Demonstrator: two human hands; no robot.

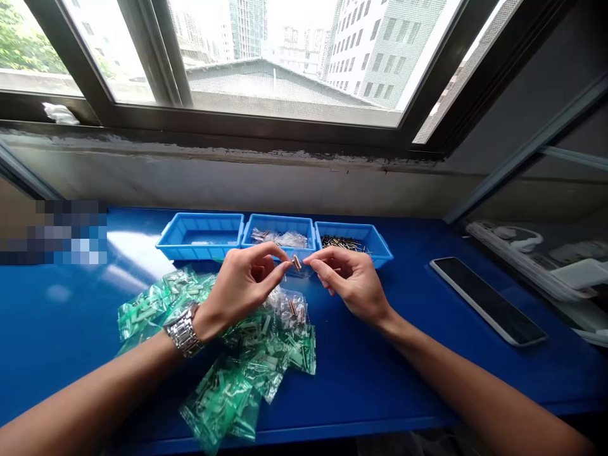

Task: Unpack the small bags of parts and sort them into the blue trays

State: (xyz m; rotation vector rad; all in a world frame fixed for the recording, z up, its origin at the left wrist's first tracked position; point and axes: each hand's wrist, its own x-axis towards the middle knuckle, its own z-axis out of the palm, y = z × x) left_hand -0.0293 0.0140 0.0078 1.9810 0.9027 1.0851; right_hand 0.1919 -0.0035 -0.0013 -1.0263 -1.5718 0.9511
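A small brass pin (297,263) hangs tilted in the gap between my hands, in front of the middle tray. My left hand (242,294), with a steel wristwatch (184,329) on its wrist, pinches at the pin's left side between thumb and forefinger. My right hand (349,278) has curled fingers close to the pin's other side, and I cannot tell whether they touch it. Below my hands lies a heap of green-tinted plastic bags (247,358) filled with small parts. A clear bag of brass pins (291,309) lies on top, under my left hand.
Three blue plastic trays stand against the wall: the left tray (199,218), the middle tray (278,218) with a clear bag (279,238), and the right tray (349,229) with dark pins (342,242). A phone (489,301) lies on the blue table (427,380).
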